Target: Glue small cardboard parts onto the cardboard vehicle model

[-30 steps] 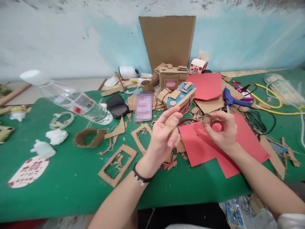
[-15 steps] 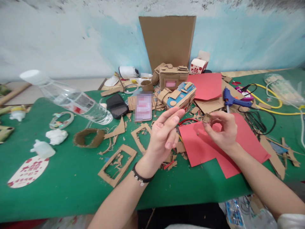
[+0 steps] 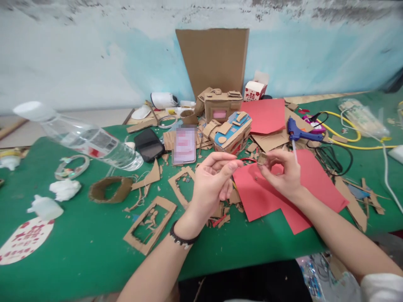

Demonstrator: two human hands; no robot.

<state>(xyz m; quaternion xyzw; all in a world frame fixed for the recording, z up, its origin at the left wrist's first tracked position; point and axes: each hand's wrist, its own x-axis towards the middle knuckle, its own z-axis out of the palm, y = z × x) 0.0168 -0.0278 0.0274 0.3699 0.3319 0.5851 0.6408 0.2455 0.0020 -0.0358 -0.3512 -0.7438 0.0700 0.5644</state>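
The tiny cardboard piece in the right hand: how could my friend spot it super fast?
Find the green table, then the nearest red paper, right of the middle. Above it, the right hand pinches the tiny cardboard piece between thumb and fingers. Unlike the cardboard scraps lying on the table, this squarish bit is held up.

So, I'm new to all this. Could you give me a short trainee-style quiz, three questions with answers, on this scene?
1. Which hand holds the small cardboard piece?
2. True or false: a black bracelet is on the right wrist.
3. Fill in: the glue gun is ____ in colour.

Key:
1. The right hand.
2. False; the black bracelet is on the left.
3. Blue.
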